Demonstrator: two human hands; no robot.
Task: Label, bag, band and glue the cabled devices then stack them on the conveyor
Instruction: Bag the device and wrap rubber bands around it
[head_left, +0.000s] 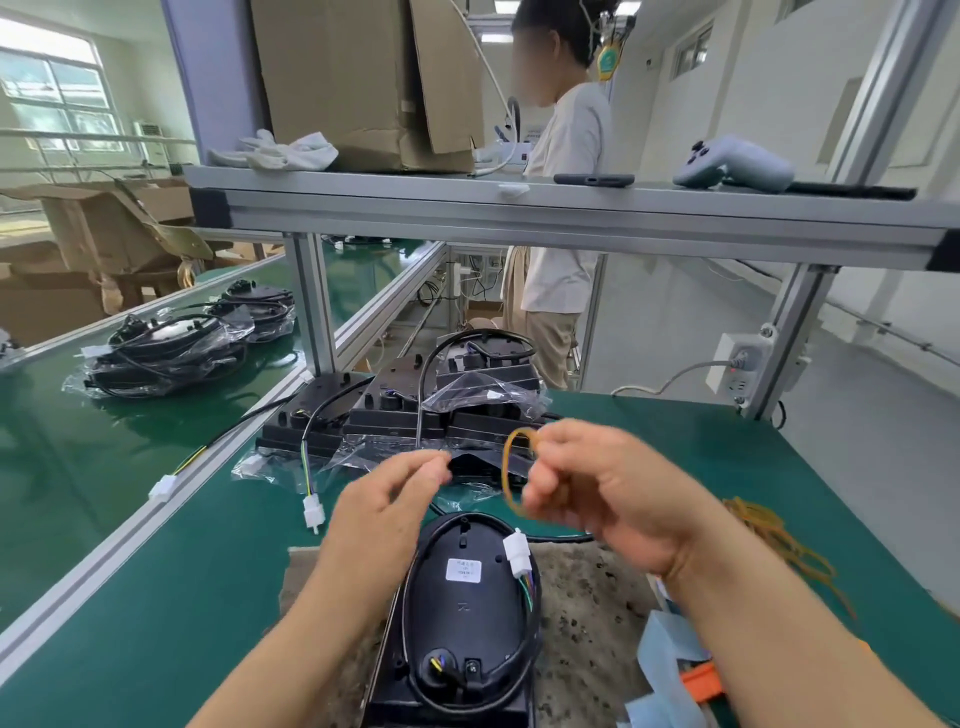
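A bare left hand (384, 499) and right hand (618, 483) are shown.
Both are left uncovered along the forearms (291, 649); the fingers (543, 488) of the right hand are rendered blurred.

Black oval device (467, 618), labelled, cable-wrapped, lying flat; tan rubber band (505, 470) raised above.

Room lying left, clutter crowding the middle
Bare bench top (182, 597) is stretching free at near left; the belt (78, 467) beyond is lying open until bagged devices (166, 353) are blocking it farther on. Stacked devices (405, 410) and a post (311, 306) are closing the far middle under a shelf (519, 218); loose rubber bands (774, 530) are littering the right.
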